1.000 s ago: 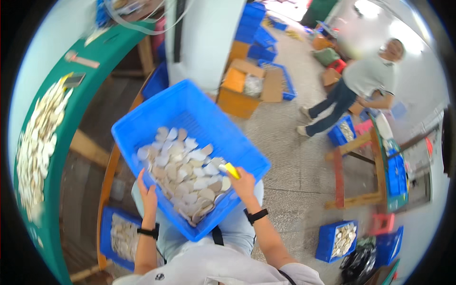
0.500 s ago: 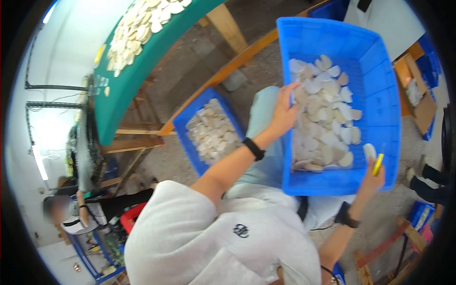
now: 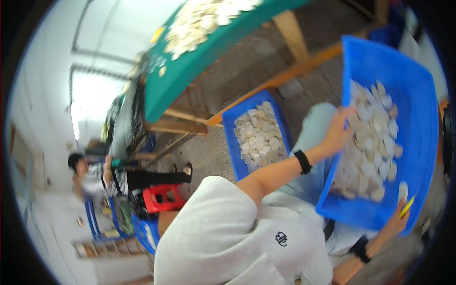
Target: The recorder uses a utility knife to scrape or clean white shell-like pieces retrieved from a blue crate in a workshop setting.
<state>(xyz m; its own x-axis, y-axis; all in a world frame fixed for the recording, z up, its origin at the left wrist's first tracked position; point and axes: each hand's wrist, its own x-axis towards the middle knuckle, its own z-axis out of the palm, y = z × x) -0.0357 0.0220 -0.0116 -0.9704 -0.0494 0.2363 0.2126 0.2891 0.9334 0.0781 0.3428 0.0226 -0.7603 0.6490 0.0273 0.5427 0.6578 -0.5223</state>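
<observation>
A large blue plastic bin (image 3: 418,118) lies across my lap at the right, partly filled with flat, rounded, pale pieces (image 3: 368,147). My left hand (image 3: 336,134) is closed over the bin's left wall, its fingertips just inside beside the pieces. At the near right corner of the bin, my right hand (image 3: 395,222) is closed around a slim yellow-handled tool (image 3: 407,207); the tool's tip is too blurred to identify. A single pale piece (image 3: 403,191) stands up at the fingers of that same hand. Whether the right hand also bears on the bin's rim, I cannot tell.
A second blue bin (image 3: 229,124) of similar pale pieces stands on the floor to the left. Beyond is a green-topped table (image 3: 164,97) with a heap of pieces (image 3: 202,23). A person (image 3: 107,178) stands at the left near a red plastic stool (image 3: 164,198).
The view has swung left, so the bin and both hands appear further right and lower. My left hand stays at the bin's wall, and my right still holds the yellow-handled tool.
</observation>
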